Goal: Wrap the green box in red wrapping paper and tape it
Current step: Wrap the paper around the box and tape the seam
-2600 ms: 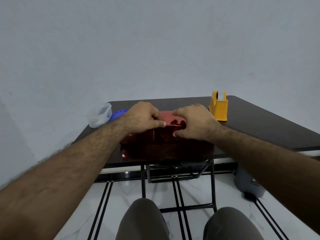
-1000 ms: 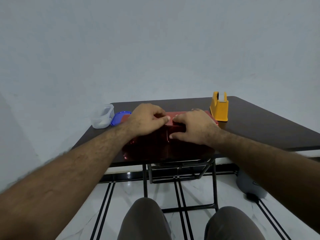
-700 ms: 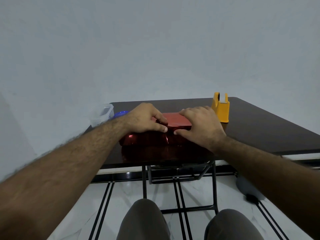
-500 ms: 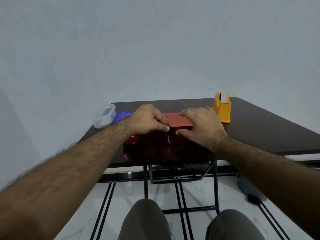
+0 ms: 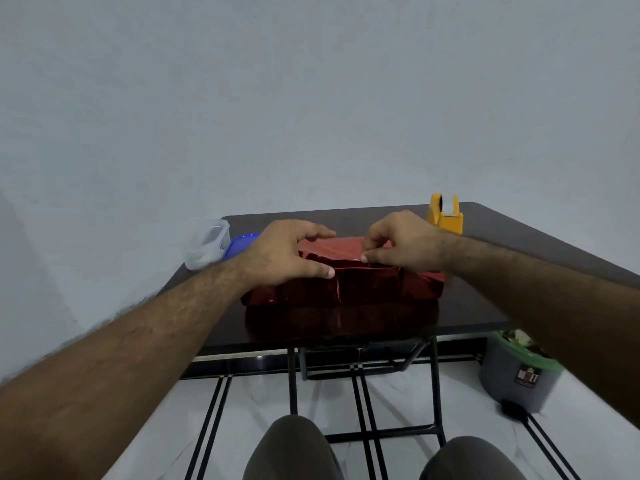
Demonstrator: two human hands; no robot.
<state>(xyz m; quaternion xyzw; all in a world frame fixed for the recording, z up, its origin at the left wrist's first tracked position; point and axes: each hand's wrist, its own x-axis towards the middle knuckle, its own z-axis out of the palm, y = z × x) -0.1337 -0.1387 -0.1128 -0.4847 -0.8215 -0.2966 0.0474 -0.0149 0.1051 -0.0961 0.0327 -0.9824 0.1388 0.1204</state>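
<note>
The wrapped box sits on the dark table at the centre of the frame, close to the table's lower edge. Red wrapping paper covers every visible face; no green surface shows. The long axis of the parcel runs left to right across the picture, square to the person's forearms.

The left hand lies over the left portion of the top face, fingers spread and fairly straight, thumb pressing along the near top edge. The right hand is over the right portion of the top face, fingers curled, thumb and forefinger pinching at the paper seam near the middle. Whether a strip of tape sits under that pinch cannot be told.

Controlling relation: the yellow tape dispenser stands at the upper right of the parcel, just beyond the right hand and well apart from the left. The right hand is therefore the nearer one for fetching tape; the left hand is placed to keep the seam flat meanwhile.

A clear plastic container and a blue lid lie at the left of the parcel.
</note>
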